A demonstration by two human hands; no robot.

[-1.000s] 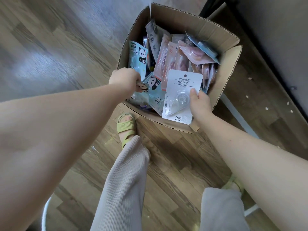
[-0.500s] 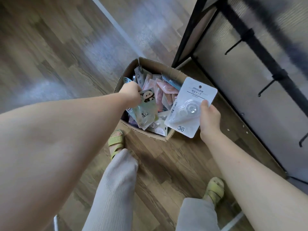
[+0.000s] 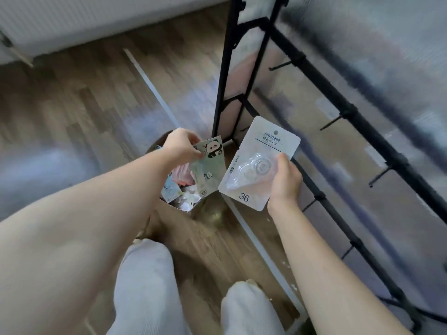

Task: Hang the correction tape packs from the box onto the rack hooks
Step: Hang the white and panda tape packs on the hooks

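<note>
Right hand [image 3: 284, 182] grips white pack [image 3: 256, 163]; left hand [image 3: 180, 143] pinches panda pack [image 3: 208, 165].

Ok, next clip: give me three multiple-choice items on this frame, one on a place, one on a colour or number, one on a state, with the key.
1. Where is the rack relative to the box?
A. To the person's right of it
B. To the person's left of it
C. Lying flat under it

2. What number is printed on the white pack?
A. 12
B. 36
C. 80

3. What is the left hand doing?
A. Hanging idle and empty
B. Pressing flat on the floor
C. Pinching the panda pack above the box

Answers: 1 A, the black frame and its hooks stand on the right side of the view. 2 B, "36" shows near the pack's lower edge. 3 C, its fingers close on the pack's upper corner, while the right hand grips the white pack.
</note>
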